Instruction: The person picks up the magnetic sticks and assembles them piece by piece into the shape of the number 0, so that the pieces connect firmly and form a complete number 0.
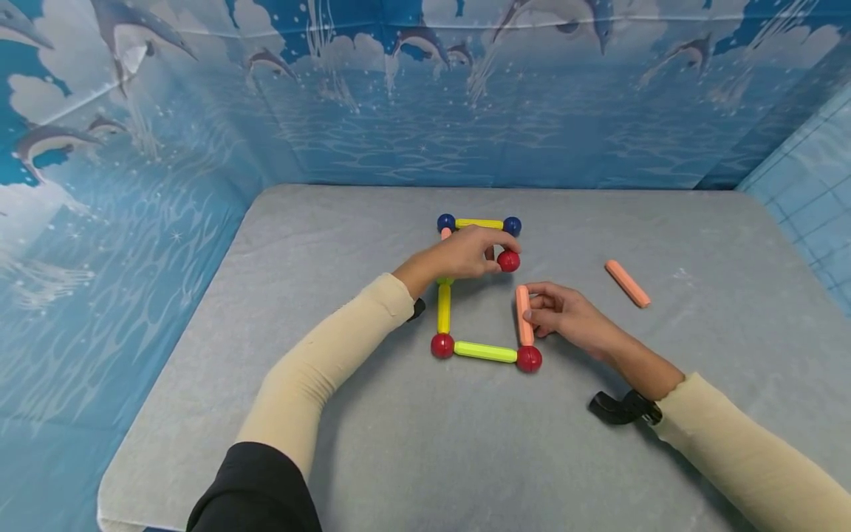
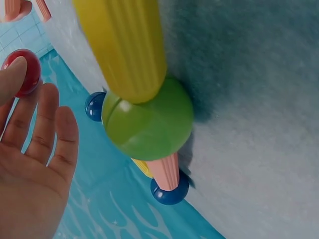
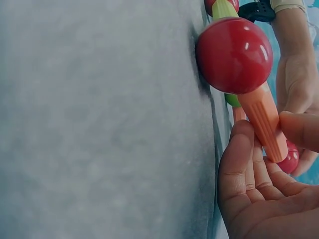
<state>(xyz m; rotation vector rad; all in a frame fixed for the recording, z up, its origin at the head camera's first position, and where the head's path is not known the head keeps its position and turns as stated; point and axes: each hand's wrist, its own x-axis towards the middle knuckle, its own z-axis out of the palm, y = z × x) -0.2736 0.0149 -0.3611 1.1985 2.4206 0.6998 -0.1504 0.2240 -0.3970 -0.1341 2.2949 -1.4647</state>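
My left hand [image 1: 465,253] pinches a red ball [image 1: 508,261] between thumb and fingers, over the right side of a frame of rods and balls. With the fingers and thumb of my right hand [image 1: 565,314] I hold an orange rod [image 1: 523,314], whose near end meets another red ball [image 1: 529,359]. A yellow-green rod [image 1: 485,352] links that ball to a red corner ball [image 1: 442,346]. From there a yellow rod [image 1: 444,309] runs up to a green ball [image 2: 149,122], mostly hidden by my left hand in the head view.
At the far end, a yellow rod [image 1: 479,224] joins two blue balls [image 1: 446,222]. A loose orange rod [image 1: 628,284] lies to the right on the grey tabletop [image 1: 372,458]. Blue dolphin-print cloth [image 1: 399,133] hangs behind the table and to its left.
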